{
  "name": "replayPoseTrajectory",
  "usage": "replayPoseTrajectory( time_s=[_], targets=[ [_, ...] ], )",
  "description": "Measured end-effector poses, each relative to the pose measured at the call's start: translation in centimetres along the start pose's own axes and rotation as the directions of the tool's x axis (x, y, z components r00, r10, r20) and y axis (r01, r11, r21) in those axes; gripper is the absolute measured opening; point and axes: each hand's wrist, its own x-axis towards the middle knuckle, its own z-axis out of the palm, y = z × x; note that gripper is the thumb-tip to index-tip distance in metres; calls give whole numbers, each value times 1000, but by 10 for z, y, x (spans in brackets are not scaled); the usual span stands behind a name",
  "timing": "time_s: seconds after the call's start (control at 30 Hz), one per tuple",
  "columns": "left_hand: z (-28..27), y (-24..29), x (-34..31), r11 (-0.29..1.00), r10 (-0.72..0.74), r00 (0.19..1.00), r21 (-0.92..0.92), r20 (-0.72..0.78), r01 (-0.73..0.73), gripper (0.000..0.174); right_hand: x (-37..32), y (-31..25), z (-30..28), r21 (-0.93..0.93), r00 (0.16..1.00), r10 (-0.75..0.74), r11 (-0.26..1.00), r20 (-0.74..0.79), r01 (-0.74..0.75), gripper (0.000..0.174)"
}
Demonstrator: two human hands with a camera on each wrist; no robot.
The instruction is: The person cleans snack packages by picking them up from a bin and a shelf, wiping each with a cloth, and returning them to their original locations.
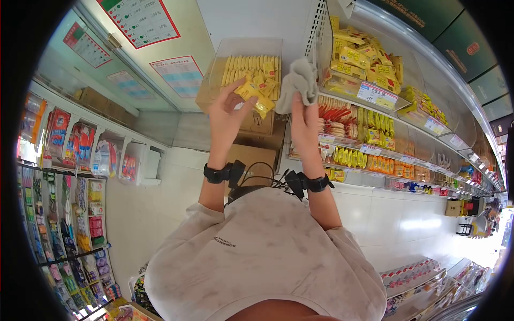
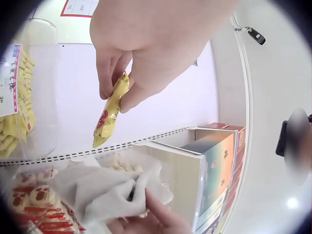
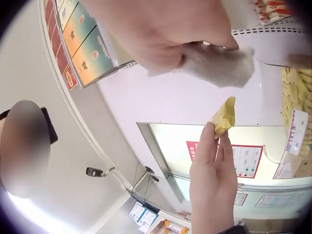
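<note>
My left hand pinches a small yellow snack packet between thumb and fingers, above the front of a clear bin. Rows of similar yellow packets stand in that bin, with several lying loose at its right. In the left wrist view the held packet hangs tilted from the fingertips. A crumpled grey-white cloth is gripped by my right hand, to the right of the bin. The right wrist view shows the cloth bunched under the curled fingers, apart from the packet.
Close on the right, tiered shelves hold a clear bin of yellow packets with a price tag and rows of other snacks. A cardboard box sits below the front bin. At left are a glass door and hanging goods.
</note>
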Motion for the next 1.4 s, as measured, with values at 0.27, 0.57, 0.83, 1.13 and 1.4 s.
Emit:
replayPoseTrajectory(
  time_s=[0.27,0.57,0.83,1.13,1.4],
  targets=[
    [0,-6,-8,989,69,992,-138,104,-55,45,-3,7,1,229,897,348,882,271,-411,35],
    [13,7,-7,975,-11,999,-220,40,19,43,-1,-12,-11,-32,884,340,937,322,-349,36],
    [21,9,-6,972,-89,996,-219,13,89,39,-1,-13,-16,-107,913,276,961,301,-256,33],
    [14,-9,-2,865,-209,974,-449,86,225,46,-5,-19,-15,127,948,225,958,226,-257,31],
    [25,6,-15,990,62,998,-127,-8,-62,50,-10,-7,-16,0,972,204,979,112,-206,26]
  ],
)
